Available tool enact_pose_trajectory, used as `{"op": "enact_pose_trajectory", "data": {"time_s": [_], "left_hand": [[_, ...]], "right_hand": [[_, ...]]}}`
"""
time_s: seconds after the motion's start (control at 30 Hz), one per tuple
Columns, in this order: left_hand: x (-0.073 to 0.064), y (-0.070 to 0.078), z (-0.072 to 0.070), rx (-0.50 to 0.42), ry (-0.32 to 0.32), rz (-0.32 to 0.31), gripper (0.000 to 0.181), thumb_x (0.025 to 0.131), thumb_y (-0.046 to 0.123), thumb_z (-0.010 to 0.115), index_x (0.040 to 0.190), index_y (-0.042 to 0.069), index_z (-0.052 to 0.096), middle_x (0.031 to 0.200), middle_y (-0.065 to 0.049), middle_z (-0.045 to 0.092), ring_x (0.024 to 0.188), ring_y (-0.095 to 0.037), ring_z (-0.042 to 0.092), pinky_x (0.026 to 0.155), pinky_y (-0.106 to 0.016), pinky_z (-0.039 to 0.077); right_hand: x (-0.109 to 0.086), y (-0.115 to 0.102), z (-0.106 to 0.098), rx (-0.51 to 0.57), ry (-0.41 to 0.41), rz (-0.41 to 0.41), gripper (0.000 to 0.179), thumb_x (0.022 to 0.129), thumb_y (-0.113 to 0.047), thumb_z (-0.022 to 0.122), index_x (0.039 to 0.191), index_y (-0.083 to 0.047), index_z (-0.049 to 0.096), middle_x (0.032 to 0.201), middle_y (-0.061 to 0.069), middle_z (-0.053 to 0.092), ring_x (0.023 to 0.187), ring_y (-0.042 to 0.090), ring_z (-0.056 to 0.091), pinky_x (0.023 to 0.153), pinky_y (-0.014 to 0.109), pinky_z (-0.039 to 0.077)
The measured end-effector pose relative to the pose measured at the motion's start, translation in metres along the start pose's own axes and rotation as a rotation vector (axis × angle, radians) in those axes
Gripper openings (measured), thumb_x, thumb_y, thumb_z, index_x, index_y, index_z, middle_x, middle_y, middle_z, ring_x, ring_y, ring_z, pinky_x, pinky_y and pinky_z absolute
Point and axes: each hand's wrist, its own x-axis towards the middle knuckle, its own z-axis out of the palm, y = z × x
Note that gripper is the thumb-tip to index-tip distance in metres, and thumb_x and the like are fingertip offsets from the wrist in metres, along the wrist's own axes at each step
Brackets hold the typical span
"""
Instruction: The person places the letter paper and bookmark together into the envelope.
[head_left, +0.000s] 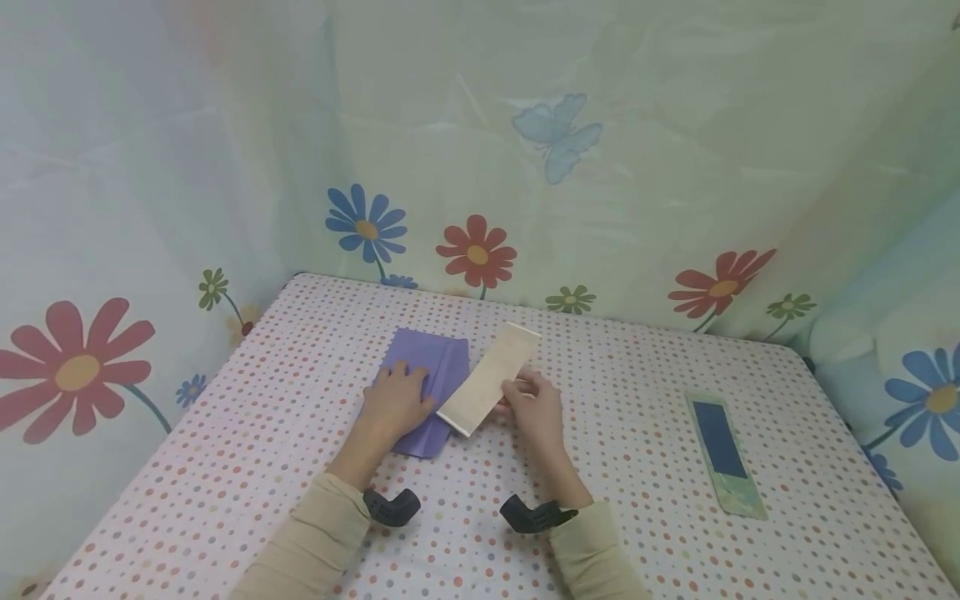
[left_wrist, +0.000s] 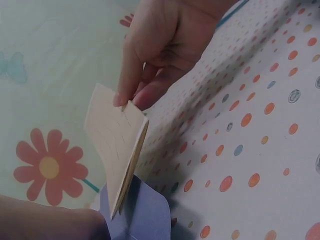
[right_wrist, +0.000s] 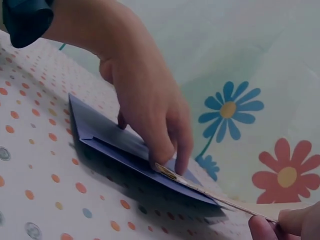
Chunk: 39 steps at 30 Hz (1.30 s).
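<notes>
My left hand (head_left: pixel 397 400) rests on a purple envelope (head_left: pixel 450 362) with its fingers spread and bent down onto the paper. In the right wrist view, the fingertips of this hand (right_wrist: pixel 150 105) touch the envelope (right_wrist: pixel 100 130) beside its open side. Between thumb and fingers, my right hand (head_left: pixel 536 408) pinches a long, cream-coloured folded paper (head_left: pixel 491 379) by its edge. Layers show along the side of the folded paper (left_wrist: pixel 117 135) in the left wrist view. One end of it lies over the envelope's flap side; whether it is inside cannot be told.
Farther right on the dotted tablecloth (head_left: pixel 615 467) lies a pale green, long flat packet (head_left: pixel 726 454) with a dark blue panel. A floral curtain (head_left: pixel 637 192) stands behind the table and at its sides. Black devices are strapped at both wrists.
</notes>
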Motion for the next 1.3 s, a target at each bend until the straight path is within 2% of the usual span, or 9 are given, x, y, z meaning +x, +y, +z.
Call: {"op": "enact_pose_trajectory", "data": {"time_s": [0.3,0.6,0.83,1.13,1.3], "left_hand": [[0.001,-0.001,0.000,0.001,0.000,0.002,0.054,0.088,0.033,0.056,0.137,0.013,0.050,0.143,-0.021,0.042,0.132,-0.046,0.037,0.094,-0.072,0.037],[0.001,0.000,0.001,0.011,0.007,-0.004,0.054,0.086,0.033,0.055,0.136,0.014,0.051,0.142,-0.020,0.043,0.130,-0.044,0.039,0.093,-0.071,0.039],[0.000,0.001,0.000,0.025,0.010,-0.001,0.054,0.087,0.034,0.055,0.136,0.014,0.051,0.142,-0.019,0.043,0.131,-0.044,0.039,0.093,-0.070,0.039],[0.000,0.002,-0.001,0.039,0.003,-0.007,0.054,0.087,0.035,0.055,0.137,0.014,0.050,0.143,-0.019,0.042,0.133,-0.044,0.037,0.094,-0.069,0.040],[-0.001,0.003,-0.002,0.039,0.003,-0.008,0.054,0.087,0.034,0.056,0.136,0.013,0.050,0.143,-0.020,0.042,0.132,-0.044,0.037,0.093,-0.069,0.040]], "right_hand": [[-0.005,0.003,0.013,-0.057,0.058,-0.099,0.043,0.088,-0.014,0.063,0.130,-0.003,0.054,0.107,0.014,0.065,0.080,0.018,0.071,0.063,0.024,0.058],[-0.015,0.004,0.028,-0.168,0.053,-0.164,0.059,0.086,-0.016,0.067,0.140,-0.007,0.044,0.105,0.011,0.066,0.078,0.016,0.071,0.057,0.019,0.054],[-0.020,0.006,0.035,-0.179,0.006,-0.184,0.061,0.085,-0.017,0.068,0.141,-0.009,0.044,0.105,0.010,0.066,0.076,0.015,0.071,0.054,0.018,0.053],[-0.020,0.008,0.039,-0.224,0.003,-0.242,0.057,0.084,-0.016,0.069,0.136,-0.002,0.049,0.105,0.010,0.068,0.080,0.017,0.071,0.058,0.016,0.055],[-0.021,0.009,0.040,-0.222,-0.009,-0.235,0.057,0.083,-0.014,0.070,0.135,0.000,0.050,0.106,0.009,0.068,0.083,0.017,0.072,0.061,0.018,0.056]]}}
